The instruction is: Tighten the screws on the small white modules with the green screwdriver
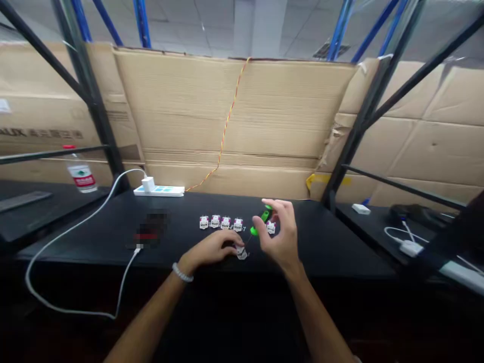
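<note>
My right hand point(282, 229) grips a green-and-black screwdriver point(265, 217) between thumb and fingers. Its thin shaft slants down and left toward a small white part point(242, 253) on the black table. The fingers of my left hand point(217, 247) are closed on that part's upper left side, and a beaded bracelet point(182, 273) circles the wrist. Similar small white parts with purple sides, such as this white part point(215, 221), stand in a row beyond my left hand. Another white part point(271, 227) is partly hidden behind my right hand. Where the screwdriver tip meets the held part is too small to tell.
A white power strip point(166, 191) with a plugged-in charger point(148, 183) lies at the back left. Its white cable point(68, 237) loops to a blurred dark object point(151, 229). Cardboard point(181, 101) walls the back; dark rack posts point(355, 131) stand at both sides. A bottle point(82, 174) stands left.
</note>
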Motion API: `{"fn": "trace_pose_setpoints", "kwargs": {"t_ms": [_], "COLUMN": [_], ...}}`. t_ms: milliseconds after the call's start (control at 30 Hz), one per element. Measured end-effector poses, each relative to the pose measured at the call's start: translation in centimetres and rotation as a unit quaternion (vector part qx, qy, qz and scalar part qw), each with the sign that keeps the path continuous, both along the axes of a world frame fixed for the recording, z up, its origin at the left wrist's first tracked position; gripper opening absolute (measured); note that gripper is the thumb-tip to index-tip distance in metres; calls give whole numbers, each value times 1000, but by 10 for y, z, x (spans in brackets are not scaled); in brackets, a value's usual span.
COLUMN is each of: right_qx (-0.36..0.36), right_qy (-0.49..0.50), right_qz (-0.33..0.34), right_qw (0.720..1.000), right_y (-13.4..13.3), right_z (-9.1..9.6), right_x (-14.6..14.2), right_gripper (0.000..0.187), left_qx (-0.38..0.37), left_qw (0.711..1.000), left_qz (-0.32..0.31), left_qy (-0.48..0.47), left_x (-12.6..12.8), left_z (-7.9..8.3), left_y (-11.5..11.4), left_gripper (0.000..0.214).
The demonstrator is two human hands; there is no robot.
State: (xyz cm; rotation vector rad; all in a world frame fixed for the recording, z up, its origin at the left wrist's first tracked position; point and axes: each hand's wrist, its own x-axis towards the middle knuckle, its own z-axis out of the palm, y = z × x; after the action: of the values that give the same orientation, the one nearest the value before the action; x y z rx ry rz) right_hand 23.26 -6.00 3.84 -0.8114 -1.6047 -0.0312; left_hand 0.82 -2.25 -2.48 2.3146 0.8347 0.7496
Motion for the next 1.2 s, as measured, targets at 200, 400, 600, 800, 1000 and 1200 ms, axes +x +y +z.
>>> {"fn": "trace_pose_setpoints", "kwargs": {"t_ms": [200,400,600,800,1000,1200], "right_qx": [-18,-4,-37,-16,-62,-42], "right_qy": [-22,-5,-25,0,-26,-5], "right_qz": [44,10,58,9,72,-6], "right_qw": [999,1000,997,1000,995,999], "right_y": [-1,-1,-1,-3,-2,-2], "right_z": [1,1,0,2,1,8], "right_x": [0,0,2,0,4,0], "right_gripper": [45,40,49,36,48,36], "left_qx": [-4,1,-1,-3,-4,-3], "left_qw": [1000,1000,1000,1000,1000,1000], "left_qz": [1,-2,-1,4,0,2], "left_qy": [-4,-3,-1,2,-4,4], "left_x": [0,-1,-1,-1,-1,-1], "left_z": [0,-1,1,1,1,2], "left_y": [-1,0,-1,-1,-2,-2], "left_gripper": [13,13,12,12,13,12]}}
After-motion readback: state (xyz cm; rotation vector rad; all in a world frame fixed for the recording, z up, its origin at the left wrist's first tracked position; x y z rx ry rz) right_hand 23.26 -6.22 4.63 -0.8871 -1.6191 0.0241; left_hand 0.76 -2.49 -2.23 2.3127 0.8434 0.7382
